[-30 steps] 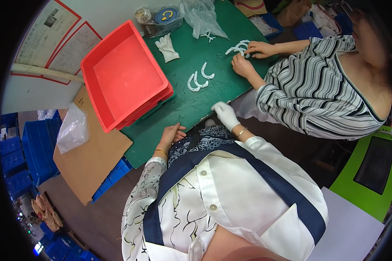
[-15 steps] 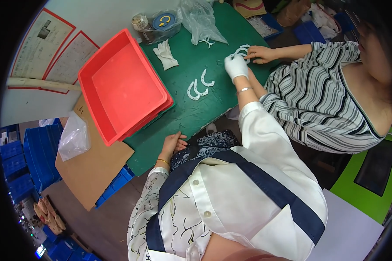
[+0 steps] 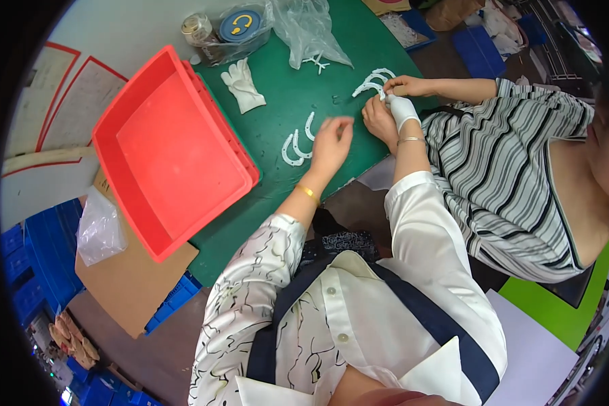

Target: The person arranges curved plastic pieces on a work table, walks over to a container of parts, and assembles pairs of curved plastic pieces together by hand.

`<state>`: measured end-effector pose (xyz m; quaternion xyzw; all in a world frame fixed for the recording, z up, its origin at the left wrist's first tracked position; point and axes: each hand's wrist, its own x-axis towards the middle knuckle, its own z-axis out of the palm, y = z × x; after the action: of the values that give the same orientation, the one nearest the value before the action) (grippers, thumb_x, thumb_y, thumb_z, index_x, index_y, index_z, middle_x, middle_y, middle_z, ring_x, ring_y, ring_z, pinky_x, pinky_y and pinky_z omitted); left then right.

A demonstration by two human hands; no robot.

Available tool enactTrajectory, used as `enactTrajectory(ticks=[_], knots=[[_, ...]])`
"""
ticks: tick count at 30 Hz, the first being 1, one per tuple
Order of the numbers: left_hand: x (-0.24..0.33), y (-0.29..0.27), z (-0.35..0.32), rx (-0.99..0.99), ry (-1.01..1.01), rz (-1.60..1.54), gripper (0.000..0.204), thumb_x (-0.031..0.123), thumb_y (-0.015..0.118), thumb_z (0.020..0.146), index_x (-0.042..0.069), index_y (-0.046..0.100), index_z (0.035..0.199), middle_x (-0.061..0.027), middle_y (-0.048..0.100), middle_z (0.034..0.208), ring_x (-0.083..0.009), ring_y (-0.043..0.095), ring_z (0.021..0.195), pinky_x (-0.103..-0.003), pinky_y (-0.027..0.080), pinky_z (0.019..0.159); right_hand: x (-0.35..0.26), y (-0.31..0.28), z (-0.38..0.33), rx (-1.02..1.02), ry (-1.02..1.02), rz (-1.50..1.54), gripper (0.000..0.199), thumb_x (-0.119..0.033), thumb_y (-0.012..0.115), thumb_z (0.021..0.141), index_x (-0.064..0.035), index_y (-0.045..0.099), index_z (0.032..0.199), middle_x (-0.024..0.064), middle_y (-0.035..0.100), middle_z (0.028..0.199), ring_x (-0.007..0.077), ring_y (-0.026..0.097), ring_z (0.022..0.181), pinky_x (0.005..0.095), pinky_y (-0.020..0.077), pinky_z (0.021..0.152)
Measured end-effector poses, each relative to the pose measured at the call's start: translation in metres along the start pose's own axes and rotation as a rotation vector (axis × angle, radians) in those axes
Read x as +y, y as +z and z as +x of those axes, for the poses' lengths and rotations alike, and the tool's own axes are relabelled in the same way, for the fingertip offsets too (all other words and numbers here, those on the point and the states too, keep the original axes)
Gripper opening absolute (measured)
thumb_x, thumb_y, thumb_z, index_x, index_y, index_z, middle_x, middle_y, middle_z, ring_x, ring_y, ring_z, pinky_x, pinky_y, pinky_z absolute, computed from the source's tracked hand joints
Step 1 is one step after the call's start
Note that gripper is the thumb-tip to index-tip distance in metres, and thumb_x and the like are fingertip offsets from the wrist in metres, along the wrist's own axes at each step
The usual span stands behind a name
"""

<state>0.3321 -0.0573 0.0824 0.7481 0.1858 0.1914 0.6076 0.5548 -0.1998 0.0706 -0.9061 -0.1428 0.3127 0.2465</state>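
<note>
My left hand (image 3: 333, 144) is bare and slightly blurred, held over the green table (image 3: 271, 196) with its fingers loosely stretched and nothing visible in them. Just left of it lie white curved pieces: two C-shaped ones (image 3: 288, 153) side by side and one arc (image 3: 309, 126) near my wrist. My right hand (image 3: 402, 111), in a white glove, is at the table's right edge against a co-worker's bare hands (image 3: 380, 120). Its fingers are mostly hidden there. More white curved pieces (image 3: 369, 86) lie beside those hands, close to the glove's tip.
A large red bin (image 3: 176, 155) stands at the left. An empty white glove (image 3: 243, 86) lies to its right. Farther back are a bagged blue round lid (image 3: 240, 26), a clear plastic bag (image 3: 304, 30) and a white branched piece (image 3: 315, 63). The co-worker in stripes (image 3: 507, 183) sits at right.
My left hand has risen from the table's near edge and reached up right over the curved pieces. My gloved right hand has shifted right and slightly down. The co-worker's other hand now shows.
</note>
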Motion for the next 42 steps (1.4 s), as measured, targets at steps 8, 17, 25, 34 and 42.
enactTrajectory(ticks=[8, 17, 25, 34, 42], knots=[[-0.017, 0.066, 0.053, -0.038, -0.016, 0.359, 0.028, 0.026, 0.056, 0.090, 0.006, 0.069, 0.105, -0.0189, 0.062, 0.107, -0.0372, 0.060, 0.096, -0.043, 0.050, 0.086, 0.027, 0.046, 0.013, -0.027, 0.224, 0.714, 0.024, -0.024, 0.059, 0.091, -0.0021, 0.068, 0.096, 0.0087, 0.070, 0.093, 0.0233, 0.067, 0.091, 0.0317, 0.0507, 0.079], [-0.038, 0.069, 0.047, -0.168, -0.245, 0.437, 0.033, 0.031, 0.052, 0.091, 0.006, 0.069, 0.104, -0.0201, 0.060, 0.111, -0.0386, 0.061, 0.098, -0.046, 0.051, 0.085, 0.012, 0.079, -0.028, 0.343, 0.266, -0.048, 0.037, -0.031, 0.070, 0.076, -0.0041, 0.070, 0.101, 0.0165, 0.070, 0.102, 0.0324, 0.066, 0.100, 0.0379, 0.0509, 0.086], [-0.049, 0.076, 0.042, -0.121, -0.252, 0.334, 0.028, 0.025, 0.063, 0.085, 0.009, 0.069, 0.107, -0.0168, 0.063, 0.109, -0.0343, 0.063, 0.096, -0.042, 0.052, 0.081, -0.003, 0.093, -0.078, 0.584, -0.145, -0.320, 0.024, -0.021, 0.059, 0.086, -0.0146, 0.069, 0.107, 0.0134, 0.064, 0.089, 0.0351, 0.062, 0.086, 0.0461, 0.0497, 0.076], [-0.065, 0.097, 0.060, -0.103, -0.301, 0.349, 0.022, 0.019, 0.069, 0.077, 0.011, 0.069, 0.098, -0.0079, 0.068, 0.085, -0.0298, 0.066, 0.083, -0.042, 0.053, 0.073, -0.008, 0.095, -0.072, 0.494, -0.111, -0.277, 0.028, -0.022, 0.051, 0.091, -0.0142, 0.066, 0.112, 0.0163, 0.064, 0.089, 0.0368, 0.062, 0.086, 0.0472, 0.0497, 0.076], [-0.064, 0.102, 0.061, -0.059, -0.235, 0.303, 0.017, 0.016, 0.068, 0.078, 0.011, 0.068, 0.094, -0.0071, 0.068, 0.085, -0.0284, 0.066, 0.081, -0.040, 0.052, 0.070, -0.001, 0.096, -0.067, 0.506, -0.069, -0.276, 0.029, -0.022, 0.050, 0.090, -0.0118, 0.066, 0.113, 0.0182, 0.064, 0.090, 0.0373, 0.063, 0.087, 0.0470, 0.0502, 0.076]])
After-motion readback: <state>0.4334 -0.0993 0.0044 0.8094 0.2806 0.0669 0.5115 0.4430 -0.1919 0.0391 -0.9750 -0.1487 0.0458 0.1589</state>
